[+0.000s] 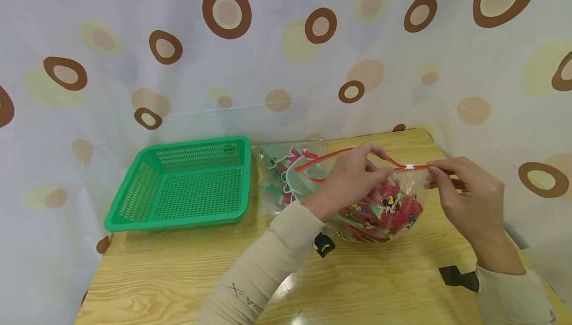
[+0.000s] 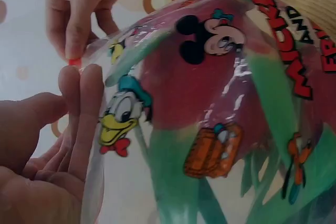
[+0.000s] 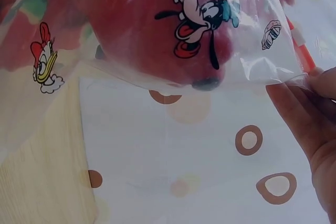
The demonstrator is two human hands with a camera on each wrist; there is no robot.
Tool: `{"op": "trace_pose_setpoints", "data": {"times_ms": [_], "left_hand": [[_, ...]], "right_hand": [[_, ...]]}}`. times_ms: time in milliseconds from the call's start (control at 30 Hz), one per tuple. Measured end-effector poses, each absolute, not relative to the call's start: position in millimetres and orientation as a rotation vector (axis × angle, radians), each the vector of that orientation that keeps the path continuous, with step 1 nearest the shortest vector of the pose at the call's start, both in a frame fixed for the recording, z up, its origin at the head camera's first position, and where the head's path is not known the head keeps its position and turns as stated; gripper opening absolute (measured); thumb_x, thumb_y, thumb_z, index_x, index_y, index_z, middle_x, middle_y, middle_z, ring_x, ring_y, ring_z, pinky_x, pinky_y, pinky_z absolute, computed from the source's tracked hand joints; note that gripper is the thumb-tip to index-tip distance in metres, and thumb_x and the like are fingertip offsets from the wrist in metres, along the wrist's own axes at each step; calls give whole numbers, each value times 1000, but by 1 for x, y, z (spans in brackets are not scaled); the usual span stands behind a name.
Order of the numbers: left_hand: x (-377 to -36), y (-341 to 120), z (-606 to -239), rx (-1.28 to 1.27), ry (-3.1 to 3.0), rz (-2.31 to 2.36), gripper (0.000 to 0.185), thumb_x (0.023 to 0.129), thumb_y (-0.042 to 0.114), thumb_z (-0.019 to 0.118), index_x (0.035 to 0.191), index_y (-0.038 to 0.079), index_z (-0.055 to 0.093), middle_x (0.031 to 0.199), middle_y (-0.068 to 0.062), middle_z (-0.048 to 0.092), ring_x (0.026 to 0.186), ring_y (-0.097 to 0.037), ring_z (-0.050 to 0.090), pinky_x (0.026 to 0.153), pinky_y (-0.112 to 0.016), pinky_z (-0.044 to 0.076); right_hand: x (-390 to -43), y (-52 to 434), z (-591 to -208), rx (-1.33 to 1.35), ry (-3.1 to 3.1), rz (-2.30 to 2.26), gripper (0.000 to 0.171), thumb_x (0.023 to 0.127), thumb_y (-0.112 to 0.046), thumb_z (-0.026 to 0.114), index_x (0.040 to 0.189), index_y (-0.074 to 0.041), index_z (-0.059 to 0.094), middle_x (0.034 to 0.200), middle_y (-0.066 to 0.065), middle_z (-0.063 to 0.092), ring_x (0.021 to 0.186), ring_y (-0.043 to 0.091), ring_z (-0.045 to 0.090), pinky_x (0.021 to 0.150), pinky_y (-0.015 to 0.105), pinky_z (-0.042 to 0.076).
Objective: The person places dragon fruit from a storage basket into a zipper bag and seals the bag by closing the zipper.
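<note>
The clear zip bag (image 1: 380, 210), printed with red and green cartoon figures, was held above the wooden desk (image 1: 178, 265), to the right of the green perforated basket (image 1: 187, 186). The left hand (image 1: 353, 176) gripped the bag's red zip strip (image 1: 348, 152) from the near side, its fingers (image 2: 84, 108) pressed together against the plastic with the thumb opposite them. The right hand (image 1: 464, 191) pinched the same strip at its right end, thumb and forefinger closed on it just beside the white slider (image 1: 409, 167). The mouth of the bag stood partly parted to the left of the slider. A red printed item (image 3: 173, 30) filled the bag; in the right wrist view it pressed against the plastic from inside. A second printed bag (image 1: 286, 171) lay flat on the desk behind the held one, next to the basket. A spotted curtain (image 1: 277, 56) hung behind the desk. Black markers (image 1: 460, 278) were fixed to the desk surface near the right forearm.
</note>
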State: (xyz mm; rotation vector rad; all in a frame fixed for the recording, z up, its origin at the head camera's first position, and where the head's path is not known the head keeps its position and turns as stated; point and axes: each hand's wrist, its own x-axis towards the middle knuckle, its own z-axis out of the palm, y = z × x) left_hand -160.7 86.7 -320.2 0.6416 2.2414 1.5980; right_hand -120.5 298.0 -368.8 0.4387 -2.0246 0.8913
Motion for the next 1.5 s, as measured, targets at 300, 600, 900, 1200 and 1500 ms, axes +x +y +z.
{"op": "trace_pose_setpoints", "data": {"times_ms": [300, 600, 900, 1200, 1500], "left_hand": [[-165, 90, -325, 1244, 2916, 821, 25, 98, 33, 63, 119, 20, 61, 69, 10, 65, 52, 1, 55, 51, -11, 41], [-163, 87, -333, 1611, 3433, -57, 15, 99, 36, 59, 97, 31, 73, 99, 8, 60, 88, -10, 53, 68, -19, 47], [-168, 82, -340, 1718, 3441, -146, 14, 103, 24, 54, 106, 25, 67, 101, 11, 73, 92, -5, 69, 98, -33, 50], [-176, 76, -338, 1864, 3204, 116, 17, 103, 30, 54, 109, 17, 64, 103, 6, 68, 95, -8, 65, 80, -19, 54], [-190, 34, -344, 1733, 3077, 88, 40, 95, 54, 54, 108, 17, 62, 91, 5, 60, 76, -8, 56, 66, -24, 44]], "right_hand": [[-120, 298, -369, 446, -2025, 888, 23, 75, 22, 71, 94, 10, 73, 80, 20, 68, 80, -21, 58, 76, -1, 45], [-121, 302, -370, 433, -1998, 897, 19, 76, 21, 70, 93, 11, 72, 81, 22, 68, 79, -20, 59, 75, 0, 46], [-122, 301, -370, 444, -2141, 955, 27, 80, 12, 72, 106, 6, 68, 98, 14, 67, 97, -11, 58, 85, 2, 44], [-121, 297, -367, 385, -2134, 905, 13, 81, 9, 73, 93, 3, 73, 81, 13, 71, 74, -18, 58, 74, 1, 46], [-119, 304, -371, 330, -2124, 944, 12, 82, 9, 73, 93, 6, 72, 89, -27, 62, 67, -18, 59, 65, 1, 47]]}}
